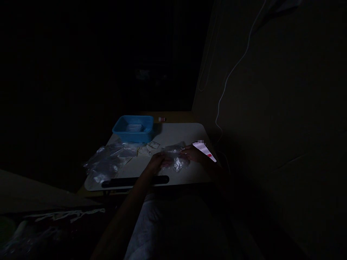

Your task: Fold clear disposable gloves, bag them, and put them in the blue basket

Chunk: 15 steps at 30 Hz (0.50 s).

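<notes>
The light is very dim. A crinkled clear plastic bag (176, 163) lies on the white tabletop between my two hands. My left hand (157, 161) is closed on the bag's left side, its fingertips partly lost behind the shiny film. From the right, my right hand (193, 153) reaches over the bag's upper right part, fingers bent and pinching the plastic. Something pinkish shows near the left fingers, too dark to name. Just beyond the right wrist rests a phone (203, 151) with its screen lit.
At the table's (176, 131) back left stands a blue plastic basin (135, 136) with a pale item inside. A heap of clear plastic bags (108, 164) covers the left side, beside crumpled white pieces (148, 148). A small pinkish container (162, 119) lies behind. A white cable (226, 81) hangs along the right wall.
</notes>
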Tool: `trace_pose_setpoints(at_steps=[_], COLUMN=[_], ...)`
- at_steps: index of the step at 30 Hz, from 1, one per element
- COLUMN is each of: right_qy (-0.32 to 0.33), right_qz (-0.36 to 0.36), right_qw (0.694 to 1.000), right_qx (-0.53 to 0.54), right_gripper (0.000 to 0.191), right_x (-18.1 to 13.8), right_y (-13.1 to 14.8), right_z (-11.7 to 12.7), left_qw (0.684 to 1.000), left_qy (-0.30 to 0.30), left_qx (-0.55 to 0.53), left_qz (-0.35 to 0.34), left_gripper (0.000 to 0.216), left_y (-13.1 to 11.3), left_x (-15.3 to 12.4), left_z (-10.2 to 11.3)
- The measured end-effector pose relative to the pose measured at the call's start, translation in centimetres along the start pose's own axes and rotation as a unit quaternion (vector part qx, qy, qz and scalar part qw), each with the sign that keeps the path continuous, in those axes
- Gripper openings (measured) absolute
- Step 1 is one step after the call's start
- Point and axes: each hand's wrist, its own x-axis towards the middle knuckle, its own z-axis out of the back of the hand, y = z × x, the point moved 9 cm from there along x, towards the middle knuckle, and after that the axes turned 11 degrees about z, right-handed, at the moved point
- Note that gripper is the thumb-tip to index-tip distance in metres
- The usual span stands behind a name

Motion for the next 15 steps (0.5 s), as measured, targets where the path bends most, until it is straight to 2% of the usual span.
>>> trace_pose_setpoints(at_steps=[4,9,11,15], right_qy=[0.031,0.047,0.046,0.047], right_qz=[-0.007,-0.006,-0.004,-0.012], right_qw=[0.999,0.999,0.999,0.999], right_qx=[0.042,-0.002,-0.009,0.001], right_gripper=[0.007,0.006,0.006,0.007], right_x=[-0.7,-1.1,-1.1,-1.2], right_y=[-0.2,-0.1,0.0,-0.1], right_z=[-0.8,-0.7,-0.7,-0.8], left_qw=[0.999,0.993,0.995,0.999], left_qy=[-0.005,0.047,0.043,-0.018], left_qx=[0.0,-0.036,-0.024,0.016], left_qz=[0.031,0.104,0.089,0.032], left_gripper=[0.01,0.05,0.042,0.007], left_y=[0.0,0.7,0.6,0.2], left_x=[-0.2,-0.5,-0.5,-0.3], left_z=[0.2,0.0,0.2,1.1])
